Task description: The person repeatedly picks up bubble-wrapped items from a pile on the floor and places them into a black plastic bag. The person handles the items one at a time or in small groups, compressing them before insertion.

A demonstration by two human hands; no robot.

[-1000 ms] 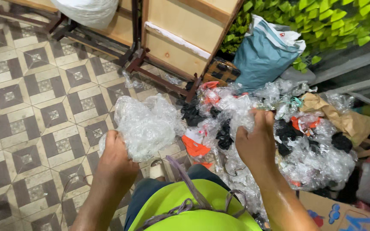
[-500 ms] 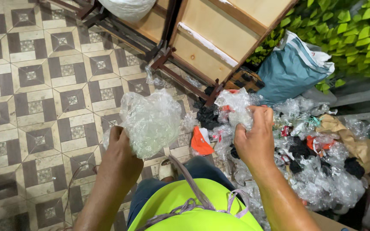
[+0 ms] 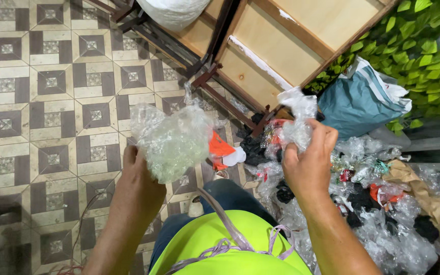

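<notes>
Nearest, the person's lap shows a bright yellow-green vest (image 3: pixel 220 244) with pale lilac straps (image 3: pixel 230 244) lying across it, over blue trousers. Just above that, the left hand (image 3: pixel 141 178) is raised, fingers curled around the lower edge of a bundle of clear crumpled plastic (image 3: pixel 171 140); the bundle billows up and to the right of those fingers. The right hand (image 3: pixel 309 160) is clenched on a smaller wad of clear wrapping (image 3: pixel 294 122), which sticks up above its knuckles with bits of red showing through.

Between the two hands, a little beyond the fingertips, an orange and white scrap (image 3: pixel 222 150) lies on the patterned floor tiles (image 3: pixel 42 102). Below and to the right of the right hand spreads a heap of mixed plastic scraps (image 3: pixel 388 224), clear, black and red, with brown paper (image 3: pixel 423 193) at its far edge.

Farther off, past the right hand's fingers, a teal bag (image 3: pixel 360 104) leans against green leaves (image 3: pixel 423 51). Beyond both hands stand pale wooden panels on dark frames (image 3: pixel 260 56), and a white sack (image 3: pixel 171 10) at the top.
</notes>
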